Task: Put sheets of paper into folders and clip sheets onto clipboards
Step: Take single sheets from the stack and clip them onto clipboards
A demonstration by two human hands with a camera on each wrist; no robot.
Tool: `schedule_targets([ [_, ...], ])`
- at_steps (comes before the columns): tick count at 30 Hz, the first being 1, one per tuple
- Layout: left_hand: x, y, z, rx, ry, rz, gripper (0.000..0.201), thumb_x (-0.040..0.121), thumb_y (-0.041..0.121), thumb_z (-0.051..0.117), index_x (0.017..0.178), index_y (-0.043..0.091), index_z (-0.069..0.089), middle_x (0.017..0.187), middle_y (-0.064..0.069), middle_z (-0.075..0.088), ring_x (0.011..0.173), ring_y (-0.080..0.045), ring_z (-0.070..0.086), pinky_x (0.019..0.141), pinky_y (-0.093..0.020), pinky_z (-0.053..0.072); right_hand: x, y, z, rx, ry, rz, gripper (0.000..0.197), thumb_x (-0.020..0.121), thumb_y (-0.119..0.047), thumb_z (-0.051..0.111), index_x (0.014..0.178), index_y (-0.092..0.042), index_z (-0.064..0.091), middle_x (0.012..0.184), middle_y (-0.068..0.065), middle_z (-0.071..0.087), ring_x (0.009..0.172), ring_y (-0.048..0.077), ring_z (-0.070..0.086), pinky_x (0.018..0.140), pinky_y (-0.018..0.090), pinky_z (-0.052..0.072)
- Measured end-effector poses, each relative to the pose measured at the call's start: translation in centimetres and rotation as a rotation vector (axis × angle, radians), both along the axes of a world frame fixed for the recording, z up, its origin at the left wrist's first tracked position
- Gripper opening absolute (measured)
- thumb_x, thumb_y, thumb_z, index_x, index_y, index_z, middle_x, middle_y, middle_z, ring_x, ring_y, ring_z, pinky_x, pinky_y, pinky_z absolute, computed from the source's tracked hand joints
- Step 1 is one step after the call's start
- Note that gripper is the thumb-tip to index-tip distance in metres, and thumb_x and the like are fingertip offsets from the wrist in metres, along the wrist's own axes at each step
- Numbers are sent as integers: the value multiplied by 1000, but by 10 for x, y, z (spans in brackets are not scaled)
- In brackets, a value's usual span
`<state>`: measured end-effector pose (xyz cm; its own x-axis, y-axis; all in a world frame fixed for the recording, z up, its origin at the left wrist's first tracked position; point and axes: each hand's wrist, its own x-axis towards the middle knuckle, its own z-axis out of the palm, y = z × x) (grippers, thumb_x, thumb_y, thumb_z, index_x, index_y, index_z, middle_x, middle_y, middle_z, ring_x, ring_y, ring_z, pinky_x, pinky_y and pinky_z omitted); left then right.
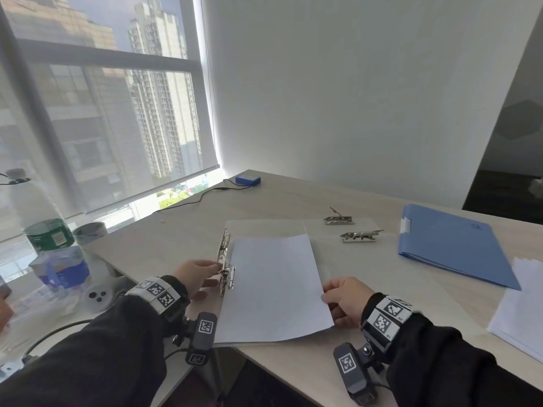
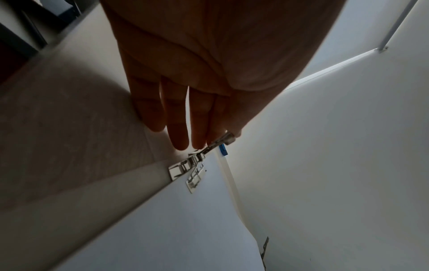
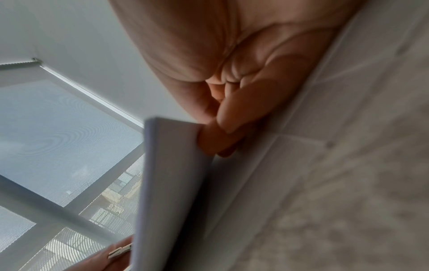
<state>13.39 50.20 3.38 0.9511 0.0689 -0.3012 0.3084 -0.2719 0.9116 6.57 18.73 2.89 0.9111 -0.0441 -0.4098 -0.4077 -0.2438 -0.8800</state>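
Right hand (image 1: 346, 298) nearest: fingers (image 3: 223, 135) pinching right edge of white sheet (image 1: 276, 286), edge lifted slightly. Left hand (image 1: 195, 274): fingers (image 2: 176, 132) straight, close together, index and thumb gripping raised lever of metal clip (image 1: 225, 279) at sheet's left edge. Sheet lies on open translucent folder (image 1: 264, 227) on counter (image 1: 293, 195). Two more clips (image 1: 351, 227) on folder's far right half. Blue folder (image 1: 452, 245) closed, farther right. Paper stack (image 1: 523, 312) at right edge.
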Motion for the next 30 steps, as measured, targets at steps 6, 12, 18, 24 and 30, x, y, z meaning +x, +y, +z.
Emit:
schedule_targets([
  [6,1,4,-6,179,12,-97,28,92,9,61,118,2,64,73,-5,60,39,-1,56,34,-13,39,3,-1,-5,-7,1,12,15,90,0,51,92,-8,63,68,11,60,39,15,53,45,23,46],
  [12,5,0,-5,427,32,-177,23,86,13,69,107,6,64,71,-2,61,49,-10,55,40,-15,39,3,-3,-7,10,-10,18,15,91,0,52,97,-7,63,67,10,61,38,14,52,43,22,45],
  [18,9,-4,-4,620,21,-197,23,80,23,75,95,16,59,76,0,60,68,-18,57,60,-24,47,4,-4,-8,8,-11,18,21,91,0,52,110,-1,62,73,13,60,37,13,53,38,20,46],
  [24,7,-9,-4,744,-7,-210,31,79,29,75,101,17,58,83,-1,56,84,-22,56,76,-28,47,6,-6,-9,-8,-22,13,19,91,-3,54,108,-3,63,72,11,60,36,11,52,37,19,43],
  [30,-1,-6,-1,548,-14,-112,30,79,23,76,105,14,64,75,-2,61,66,-19,59,53,-23,48,-2,-12,-4,114,-32,-50,21,92,-16,58,107,-4,65,67,9,64,40,13,53,36,18,39],
])
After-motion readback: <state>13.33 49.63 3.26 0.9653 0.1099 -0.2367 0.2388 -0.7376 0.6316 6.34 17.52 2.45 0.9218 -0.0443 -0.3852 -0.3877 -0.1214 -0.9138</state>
